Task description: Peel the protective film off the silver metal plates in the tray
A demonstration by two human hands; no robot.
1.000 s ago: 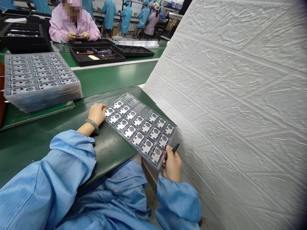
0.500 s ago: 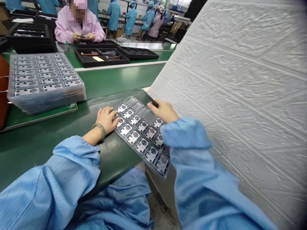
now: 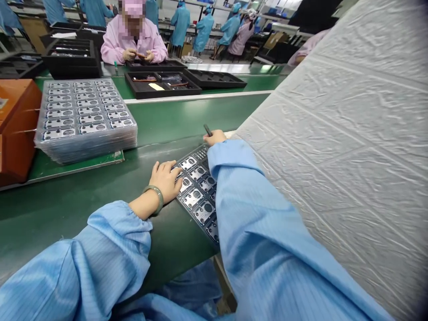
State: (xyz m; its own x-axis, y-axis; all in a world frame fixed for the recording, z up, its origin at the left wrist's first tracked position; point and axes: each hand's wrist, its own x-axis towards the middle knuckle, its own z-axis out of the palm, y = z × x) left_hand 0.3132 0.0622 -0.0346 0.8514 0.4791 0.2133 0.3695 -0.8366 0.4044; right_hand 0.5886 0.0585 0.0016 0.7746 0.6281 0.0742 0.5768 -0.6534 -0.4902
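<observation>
A clear plastic tray (image 3: pixel 193 207) with several silvery metal plates in its pockets lies slanted at the edge of the green table. My left hand (image 3: pixel 166 180), a bangle at its wrist, rests with spread fingers on the tray's left edge. Past the tray's far end, my right hand (image 3: pixel 216 137) is closed around a dark pen-like tool (image 3: pixel 207 130), whose upper end sticks up. The tool's lower end is hidden behind the hand. My right sleeve covers the right side of the tray.
At the left stands a tall stack of filled clear trays (image 3: pixel 85 145) beside an orange machine (image 3: pixel 16 129). Black boxes (image 3: pixel 163 92) sit across the bench, before a person in pink (image 3: pixel 133 40). A white brick-patterned panel (image 3: pixel 327 133) rises at the right.
The view has swung left, so the surroundings appear further right. My right hand has moved toward the tray's far end with the tool, its sleeve now over the tray. My left hand stays on the edge.
</observation>
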